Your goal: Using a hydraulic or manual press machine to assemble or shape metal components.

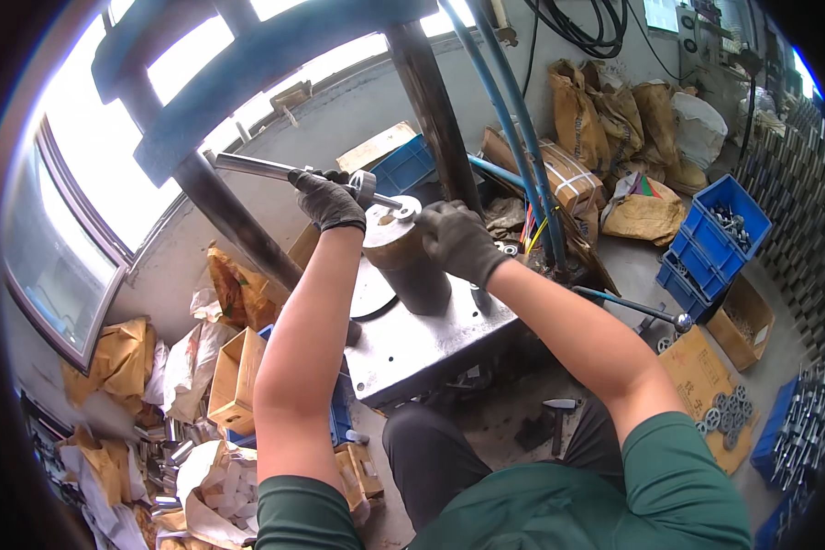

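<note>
My left hand, in a dark glove, is closed around a long metal shaft. Close to that hand a round metal wheel sits on the shaft. The shaft slants down to the right, its thin end at a pale metal ring. Below is a thick, upright metal cylinder standing on the press bed. Gloved as well, my right hand has its fingers bent at the ring's right edge and seems to pinch it. My palm hides part of the grip.
A blue press frame with dark columns rises around the bed. To the right are a ball-ended lever, blue bins of metal parts and small wheels on cardboard. A hammer is between my knees.
</note>
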A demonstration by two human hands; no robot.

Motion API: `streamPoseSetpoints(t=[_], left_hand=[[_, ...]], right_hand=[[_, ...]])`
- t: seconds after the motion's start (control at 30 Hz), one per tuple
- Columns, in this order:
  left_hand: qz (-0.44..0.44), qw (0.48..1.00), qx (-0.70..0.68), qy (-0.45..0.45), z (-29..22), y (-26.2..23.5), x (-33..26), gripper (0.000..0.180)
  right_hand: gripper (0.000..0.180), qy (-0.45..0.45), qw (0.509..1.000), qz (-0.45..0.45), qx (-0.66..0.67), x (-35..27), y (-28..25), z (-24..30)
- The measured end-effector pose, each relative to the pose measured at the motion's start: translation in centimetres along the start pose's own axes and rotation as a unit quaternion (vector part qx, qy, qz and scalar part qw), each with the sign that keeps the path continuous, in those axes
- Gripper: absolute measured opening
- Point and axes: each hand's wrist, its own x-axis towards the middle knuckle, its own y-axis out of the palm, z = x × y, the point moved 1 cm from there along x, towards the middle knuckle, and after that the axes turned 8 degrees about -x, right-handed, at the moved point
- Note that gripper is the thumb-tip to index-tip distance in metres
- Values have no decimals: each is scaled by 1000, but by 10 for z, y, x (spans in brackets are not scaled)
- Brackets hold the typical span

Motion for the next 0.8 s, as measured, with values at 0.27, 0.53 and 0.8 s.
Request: streamPoseSetpoints(t=[0.27,0.53,0.8], left_hand=[[59,998,-11,-21,14,16,-9,52],[117,990,54,51,27,20,4,54],[120,989,83,25,25,26,-3,53]], right_hand=[[16,-132,965,135,-180,-166,-207,-5],[19,-36,902,268,-337,-205,-274,-72],[28,-75,971,-60,-219,-94,-226,-116]])
